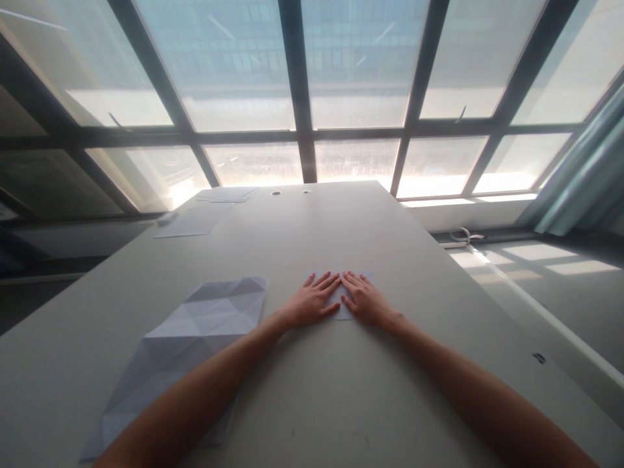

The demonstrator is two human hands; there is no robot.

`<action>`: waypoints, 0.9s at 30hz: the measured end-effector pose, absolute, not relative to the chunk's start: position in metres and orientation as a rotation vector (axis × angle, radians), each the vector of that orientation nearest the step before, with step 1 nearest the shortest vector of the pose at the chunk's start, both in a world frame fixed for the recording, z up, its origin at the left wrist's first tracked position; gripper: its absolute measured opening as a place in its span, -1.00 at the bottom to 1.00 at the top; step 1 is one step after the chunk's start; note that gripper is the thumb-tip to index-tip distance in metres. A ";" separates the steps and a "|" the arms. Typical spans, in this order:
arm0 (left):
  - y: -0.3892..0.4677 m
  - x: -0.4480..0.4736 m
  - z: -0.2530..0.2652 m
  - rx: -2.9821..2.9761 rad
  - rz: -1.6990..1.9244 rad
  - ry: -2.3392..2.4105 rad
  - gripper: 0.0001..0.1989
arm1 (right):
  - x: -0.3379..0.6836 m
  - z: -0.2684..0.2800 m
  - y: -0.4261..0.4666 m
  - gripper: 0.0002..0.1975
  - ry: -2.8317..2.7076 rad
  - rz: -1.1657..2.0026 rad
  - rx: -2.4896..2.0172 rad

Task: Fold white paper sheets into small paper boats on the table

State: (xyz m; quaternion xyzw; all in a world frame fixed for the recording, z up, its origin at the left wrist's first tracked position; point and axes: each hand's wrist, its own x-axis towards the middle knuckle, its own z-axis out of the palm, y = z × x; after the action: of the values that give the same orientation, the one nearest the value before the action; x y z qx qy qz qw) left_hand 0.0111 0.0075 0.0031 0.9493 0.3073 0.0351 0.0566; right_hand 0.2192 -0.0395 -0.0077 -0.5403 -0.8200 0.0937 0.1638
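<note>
A small piece of folded white paper (344,313) lies on the white table, mostly covered by my two hands. My left hand (316,300) rests flat on its left part with the fingers spread. On its right part, my right hand (364,299) also lies flat, fingers apart. The fingertips of both hands come close together near the paper's top middle. Left of my hands, a larger creased sheet of paper (205,312) lies partly under my left forearm, its folds showing as light and dark facets.
The white table (312,240) stretches away toward a wall of windows (361,65). Flat paper sheets (197,220) lie at its far left, beside a small pale item (167,218). Beyond the right edge are a coiled white cable (461,234) and a curtain (575,175).
</note>
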 end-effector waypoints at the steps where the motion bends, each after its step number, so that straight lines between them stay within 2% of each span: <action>1: 0.008 0.011 0.003 2.878 0.110 0.935 -0.29 | 0.219 -0.007 -0.040 -0.38 -2.333 0.273 -1.544; 21: 0.007 0.011 0.005 2.873 0.097 0.942 -0.33 | 0.221 -0.004 -0.039 -0.51 -2.290 0.217 -1.555; 27: 0.007 0.012 0.005 2.869 0.099 0.961 -0.31 | 0.219 -0.010 -0.038 -0.44 -2.194 0.177 -1.795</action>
State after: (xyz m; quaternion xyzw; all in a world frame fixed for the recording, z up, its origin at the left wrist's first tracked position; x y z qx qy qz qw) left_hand 0.0120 0.0065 0.0051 0.9462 0.3169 0.0326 0.0570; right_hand 0.2190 -0.0383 -0.0099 -0.6249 -0.7637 0.0616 0.1501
